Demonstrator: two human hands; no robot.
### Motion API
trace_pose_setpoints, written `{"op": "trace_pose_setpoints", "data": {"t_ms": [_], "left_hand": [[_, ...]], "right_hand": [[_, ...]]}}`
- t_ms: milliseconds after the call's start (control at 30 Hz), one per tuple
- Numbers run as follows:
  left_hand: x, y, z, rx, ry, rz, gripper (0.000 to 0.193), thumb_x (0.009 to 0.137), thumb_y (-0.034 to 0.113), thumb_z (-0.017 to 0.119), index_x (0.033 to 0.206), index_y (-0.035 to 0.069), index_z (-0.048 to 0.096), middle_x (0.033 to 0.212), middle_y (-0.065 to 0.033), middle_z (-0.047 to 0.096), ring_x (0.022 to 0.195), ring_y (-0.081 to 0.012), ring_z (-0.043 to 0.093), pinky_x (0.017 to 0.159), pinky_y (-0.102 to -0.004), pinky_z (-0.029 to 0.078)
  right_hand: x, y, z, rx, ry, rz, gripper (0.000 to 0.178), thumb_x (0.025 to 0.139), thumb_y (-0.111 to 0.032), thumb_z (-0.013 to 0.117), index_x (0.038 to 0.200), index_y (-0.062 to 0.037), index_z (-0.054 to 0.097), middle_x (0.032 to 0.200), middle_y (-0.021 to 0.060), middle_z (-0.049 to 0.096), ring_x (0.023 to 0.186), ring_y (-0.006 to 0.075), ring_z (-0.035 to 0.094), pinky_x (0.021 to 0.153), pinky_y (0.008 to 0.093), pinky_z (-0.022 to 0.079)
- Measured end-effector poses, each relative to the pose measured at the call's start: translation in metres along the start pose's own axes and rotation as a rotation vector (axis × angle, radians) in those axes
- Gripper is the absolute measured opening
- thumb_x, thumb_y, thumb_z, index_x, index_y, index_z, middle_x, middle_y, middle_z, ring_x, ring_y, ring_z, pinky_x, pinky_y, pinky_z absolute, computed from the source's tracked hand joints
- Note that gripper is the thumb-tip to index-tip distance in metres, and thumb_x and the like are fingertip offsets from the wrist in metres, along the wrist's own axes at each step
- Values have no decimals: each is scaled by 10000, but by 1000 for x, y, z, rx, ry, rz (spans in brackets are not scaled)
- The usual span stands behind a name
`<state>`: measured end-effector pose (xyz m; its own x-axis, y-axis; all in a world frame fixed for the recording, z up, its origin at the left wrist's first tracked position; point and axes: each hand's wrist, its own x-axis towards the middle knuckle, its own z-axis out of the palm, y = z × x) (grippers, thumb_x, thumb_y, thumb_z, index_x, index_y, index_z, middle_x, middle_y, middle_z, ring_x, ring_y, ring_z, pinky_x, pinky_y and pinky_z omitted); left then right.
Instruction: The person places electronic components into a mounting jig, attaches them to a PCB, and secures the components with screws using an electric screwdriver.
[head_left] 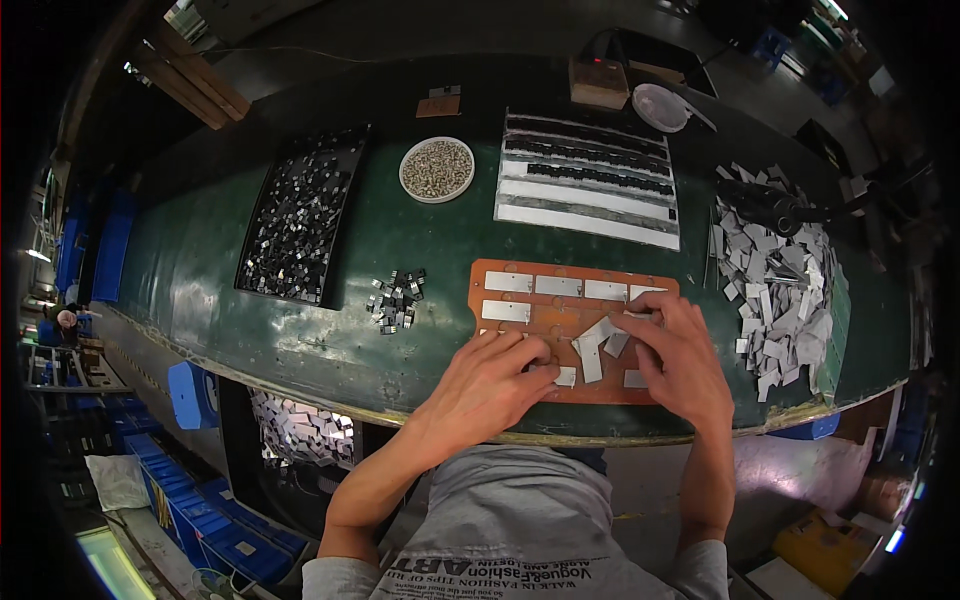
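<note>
An orange board with shallow slots lies near the table's front edge. Thin white rectangular plates, such as one at the upper left, sit in several of its slots. My left hand rests over the lower left of the board, its fingers curled together; whatever is under the fingertips is hidden. Beside its thumb lies a white plate. My right hand reaches over the right side, thumb and forefinger closed on the end of a loose white plate. Another loose plate lies slanted below it.
Right of the board is a heap of white plates. To the left are a small pile of black clips and a black tray full of them. Behind stand a bowl of small metal parts and a rack of strips.
</note>
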<state>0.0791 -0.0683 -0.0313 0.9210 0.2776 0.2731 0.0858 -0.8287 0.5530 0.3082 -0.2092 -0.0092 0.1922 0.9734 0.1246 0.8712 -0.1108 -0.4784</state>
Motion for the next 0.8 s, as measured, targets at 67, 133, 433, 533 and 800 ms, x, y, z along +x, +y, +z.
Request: {"op": "trace_pose_setpoints", "data": {"t_ms": [67, 133, 433, 533, 800], "left_hand": [[2, -1, 0, -36, -3, 10, 165, 824, 161, 786, 961, 89, 729, 972, -12, 620, 907, -229, 613, 784, -374, 495], [4, -2, 1, -57, -12, 6, 166, 818, 159, 791, 956, 89, 730, 970, -13, 621, 909, -229, 614, 788, -377, 498], [7, 3, 4, -43, -4, -57, 135, 807, 152, 797, 897, 84, 723, 936, -14, 618, 888, -240, 621, 792, -384, 503], [9, 1, 3, -61, -16, -69, 130, 804, 153, 798, 879, 86, 714, 919, -16, 610, 872, -243, 618, 770, -389, 493], [17, 7, 6, -17, -3, -96, 147, 793, 152, 801, 818, 80, 676, 896, -21, 601, 840, -249, 608, 719, -404, 468]], "right_hand": [[2, 2, 0, 15, -19, -26, 349, 816, 27, 671, 1139, -99, 712, 1121, 55, 588, 978, 254, 592, 861, 406, 426], [4, 4, 0, 21, -25, -36, 314, 815, 21, 674, 1105, -95, 703, 1114, 51, 588, 984, 260, 589, 870, 405, 421], [0, 8, -16, 16, -103, -31, 290, 777, 74, 676, 1036, -55, 677, 984, 98, 608, 956, 292, 587, 875, 388, 435], [-6, 1, -9, 267, 59, 74, 276, 787, 111, 653, 1026, -26, 676, 963, 113, 638, 892, 286, 623, 799, 367, 484], [-34, 24, 6, 482, 276, 148, 208, 826, 81, 719, 1010, -16, 710, 933, 87, 716, 837, 209, 695, 678, 292, 530]]}}
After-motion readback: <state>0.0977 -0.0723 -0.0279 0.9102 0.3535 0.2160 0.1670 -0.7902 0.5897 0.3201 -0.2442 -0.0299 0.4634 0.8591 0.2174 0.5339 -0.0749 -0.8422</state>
